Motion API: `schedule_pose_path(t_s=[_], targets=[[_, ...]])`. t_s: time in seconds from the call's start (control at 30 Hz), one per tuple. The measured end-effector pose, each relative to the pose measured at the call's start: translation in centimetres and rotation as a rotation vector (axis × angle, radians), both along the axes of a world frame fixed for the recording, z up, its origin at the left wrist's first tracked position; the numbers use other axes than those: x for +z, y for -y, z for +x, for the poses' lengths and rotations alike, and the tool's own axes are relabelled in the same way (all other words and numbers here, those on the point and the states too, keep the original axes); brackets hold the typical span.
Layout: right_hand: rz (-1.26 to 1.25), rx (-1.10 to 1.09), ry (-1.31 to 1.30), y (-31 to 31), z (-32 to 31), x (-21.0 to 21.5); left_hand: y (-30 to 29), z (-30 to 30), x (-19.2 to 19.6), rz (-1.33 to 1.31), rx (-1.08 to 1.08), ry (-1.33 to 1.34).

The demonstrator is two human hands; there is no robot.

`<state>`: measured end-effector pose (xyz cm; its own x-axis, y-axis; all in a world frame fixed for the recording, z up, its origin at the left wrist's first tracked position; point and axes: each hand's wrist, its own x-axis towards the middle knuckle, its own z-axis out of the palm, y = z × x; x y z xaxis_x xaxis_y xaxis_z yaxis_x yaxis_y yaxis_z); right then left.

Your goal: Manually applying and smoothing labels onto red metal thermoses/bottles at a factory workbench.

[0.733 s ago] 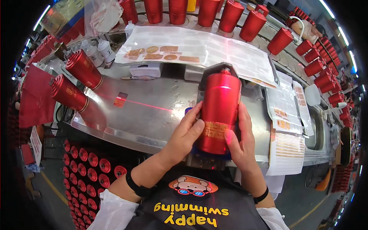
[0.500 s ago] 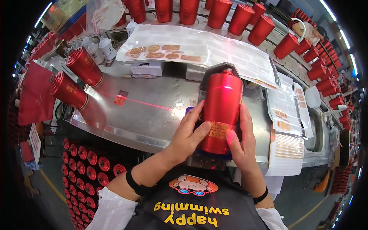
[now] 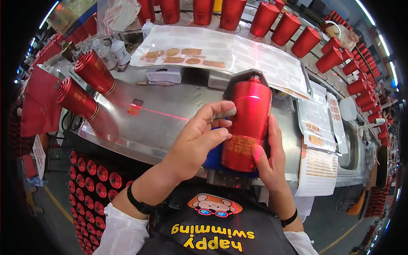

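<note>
Both hands (image 3: 199, 138) hold red canister (image 3: 246, 123) lengthwise, cap away.

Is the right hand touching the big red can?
Touching. The head view shows the right hand pressed flat against the red can, its thumb lying on the gold label.

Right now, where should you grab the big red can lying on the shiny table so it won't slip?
Take the red can around its smooth round middle, one hand from each long side. It lies along a dark cradle, narrow cap away from the person, so the sides are open. The left hand and right hand already flank it, near the gold label.
</note>
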<state>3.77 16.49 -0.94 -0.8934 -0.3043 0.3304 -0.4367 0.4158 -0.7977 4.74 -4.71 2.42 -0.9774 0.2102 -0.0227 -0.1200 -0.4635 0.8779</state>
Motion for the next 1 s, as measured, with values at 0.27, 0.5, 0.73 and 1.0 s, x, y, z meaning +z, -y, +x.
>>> schedule_pose_path(t_s=[0.27, 0.5, 0.73, 1.0], targets=[[0.009, -0.005, -0.002, 0.0, 0.1, 0.0, 0.3, 0.0, -0.6, -0.040, 0.064, 0.031], [0.002, -0.008, -0.008, 0.1, 0.1, 0.0, 0.6, 0.2, 0.2, 0.043, 0.016, 0.104], [0.019, -0.015, -0.017, 0.0, 0.1, 0.0, 0.6, 0.2, -0.1, 0.173, -0.021, 0.183], [0.018, -0.013, -0.024, 0.0, 0.1, -0.1, 0.0, 1.0, -2.6, -0.601, 0.136, -0.051]])
